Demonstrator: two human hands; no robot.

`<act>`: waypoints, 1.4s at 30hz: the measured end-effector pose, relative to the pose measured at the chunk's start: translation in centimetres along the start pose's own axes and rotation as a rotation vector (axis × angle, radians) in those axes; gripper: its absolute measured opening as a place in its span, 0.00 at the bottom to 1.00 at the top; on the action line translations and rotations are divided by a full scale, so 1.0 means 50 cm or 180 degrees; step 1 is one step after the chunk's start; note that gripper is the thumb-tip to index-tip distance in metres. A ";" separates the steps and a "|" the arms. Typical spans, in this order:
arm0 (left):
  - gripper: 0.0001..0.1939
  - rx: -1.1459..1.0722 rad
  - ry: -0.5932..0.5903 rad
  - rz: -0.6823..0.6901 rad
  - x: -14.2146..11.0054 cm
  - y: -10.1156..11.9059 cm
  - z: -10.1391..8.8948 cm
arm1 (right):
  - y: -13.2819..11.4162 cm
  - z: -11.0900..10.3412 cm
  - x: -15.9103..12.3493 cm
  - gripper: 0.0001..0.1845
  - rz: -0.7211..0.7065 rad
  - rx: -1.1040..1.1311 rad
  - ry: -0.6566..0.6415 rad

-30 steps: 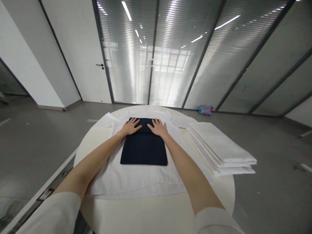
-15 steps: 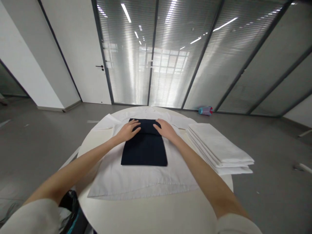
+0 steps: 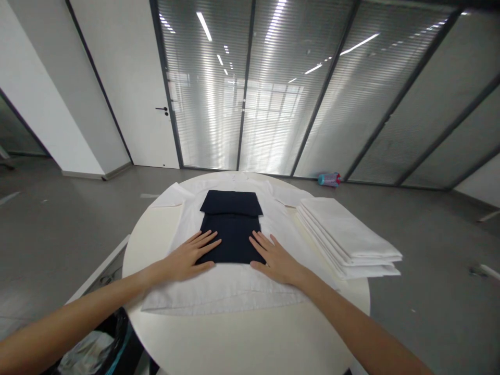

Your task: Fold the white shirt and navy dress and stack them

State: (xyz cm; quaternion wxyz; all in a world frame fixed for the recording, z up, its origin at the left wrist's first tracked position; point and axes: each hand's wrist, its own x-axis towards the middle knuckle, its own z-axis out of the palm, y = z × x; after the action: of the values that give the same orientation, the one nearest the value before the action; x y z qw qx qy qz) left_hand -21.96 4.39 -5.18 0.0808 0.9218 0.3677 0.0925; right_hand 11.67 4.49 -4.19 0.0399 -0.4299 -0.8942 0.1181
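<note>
A dark navy folded cloth (image 3: 231, 229) lies on top of a spread white shirt (image 3: 219, 289), its far end turned over as a flap. My left hand (image 3: 191, 255) rests flat on the cloth's near left corner, fingers spread. On the near right corner lies my right hand (image 3: 278, 259), also flat with its fingers apart. Neither hand grips anything. The shirt's two short sleeves stretch out to the sides at the far end of the round white table (image 3: 250, 338).
A stack of folded white cloths (image 3: 347, 234) stands at the table's right edge, slightly overhanging it. Below left is a black bag-lined bin (image 3: 117, 344) with crumpled material inside. A blue and pink object (image 3: 328, 179) lies on the floor by the glass wall.
Both hands have moved from the far end of the navy cloth to its near corners. The flap at the far end is now uncovered. The cloth itself stays in place.
</note>
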 end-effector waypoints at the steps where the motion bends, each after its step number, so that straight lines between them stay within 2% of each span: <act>1: 0.34 -0.0019 0.0020 -0.0007 -0.004 -0.001 0.000 | 0.002 -0.003 -0.002 0.44 0.0000 0.0021 -0.0018; 6: 0.30 -0.0275 -0.0021 -0.0129 0.006 -0.006 -0.019 | -0.006 -0.024 0.011 0.43 -0.0035 0.0080 0.0062; 10: 0.28 -0.0455 0.0289 -0.0296 0.073 -0.004 -0.043 | -0.029 -0.033 0.073 0.41 -0.0184 0.0107 0.0396; 12: 0.29 -0.0336 0.0405 -0.0234 0.111 0.002 -0.037 | -0.044 -0.025 0.110 0.43 -0.0305 0.0087 0.0457; 15: 0.32 -0.0068 0.0279 -0.0062 0.140 0.008 -0.008 | -0.054 -0.001 0.140 0.46 -0.0371 0.0058 0.0379; 19: 0.36 0.0082 0.0047 0.0007 0.117 -0.003 0.020 | -0.030 0.021 0.118 0.45 -0.0272 -0.0009 0.0281; 24: 0.36 0.0025 0.0068 -0.0148 0.062 -0.029 0.007 | 0.024 0.008 0.065 0.46 0.0142 0.0050 0.0204; 27: 0.32 -0.0069 0.0218 -0.0254 0.048 -0.040 -0.009 | 0.042 -0.007 0.054 0.43 0.0103 0.0169 0.0222; 30: 0.26 -0.0195 0.0562 -0.0275 0.047 -0.043 -0.027 | 0.041 -0.027 0.053 0.38 -0.0066 0.0245 0.0422; 33: 0.27 -0.0321 0.0684 0.0047 0.046 -0.032 -0.045 | 0.023 -0.045 0.049 0.37 -0.0363 0.0358 0.0382; 37: 0.33 -0.0409 0.0407 0.0773 0.037 -0.004 -0.056 | -0.002 -0.059 0.040 0.34 -0.0711 0.0363 0.0087; 42: 0.13 -0.0194 0.0546 0.1008 0.035 0.018 -0.053 | -0.024 -0.073 0.027 0.22 -0.0941 0.0163 0.0388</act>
State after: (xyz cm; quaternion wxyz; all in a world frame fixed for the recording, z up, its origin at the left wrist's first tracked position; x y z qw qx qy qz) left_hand -20.72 5.17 -2.22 0.0614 0.9540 0.2205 0.1935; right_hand 10.53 5.44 -0.41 0.1221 -0.2989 -0.9403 0.1074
